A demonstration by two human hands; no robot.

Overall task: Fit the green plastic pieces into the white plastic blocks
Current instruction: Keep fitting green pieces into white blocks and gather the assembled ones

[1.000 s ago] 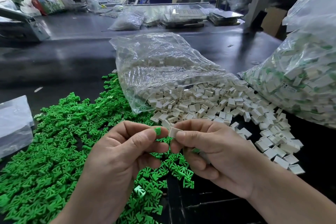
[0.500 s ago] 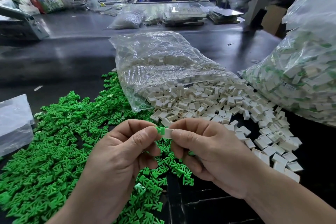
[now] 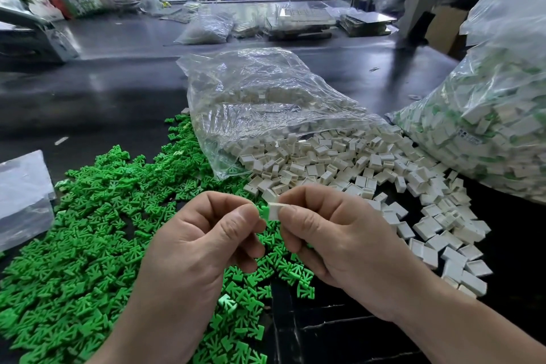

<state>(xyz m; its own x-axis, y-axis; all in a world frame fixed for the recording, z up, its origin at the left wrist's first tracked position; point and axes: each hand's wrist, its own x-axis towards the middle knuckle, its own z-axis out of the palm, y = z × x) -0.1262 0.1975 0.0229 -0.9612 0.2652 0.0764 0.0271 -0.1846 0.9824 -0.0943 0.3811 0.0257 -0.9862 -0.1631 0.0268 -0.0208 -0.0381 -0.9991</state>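
My left hand point(image 3: 204, 245) pinches a small green plastic piece point(image 3: 263, 211) between thumb and forefinger. My right hand point(image 3: 339, 242) pinches a white plastic block point(image 3: 274, 211) by its right end. The green piece sits partly inside the block's left opening, with its outer end still showing. Both hands hover above a wide heap of loose green pieces point(image 3: 88, 245) on the dark table. A pile of loose white blocks point(image 3: 369, 171) spills from an open clear bag point(image 3: 266, 106) behind the hands.
A large clear bag of white blocks with green showing inside point(image 3: 487, 115) stands at the right. A folded clear bag point(image 3: 23, 198) lies at the left edge. Farther back on the dark table point(image 3: 118, 91) are more bags, trays and a grey machine point(image 3: 32, 35).
The two hands have come together. The green piece, held apart from the white block a second ago, now sits pushed partly into the block's opening.
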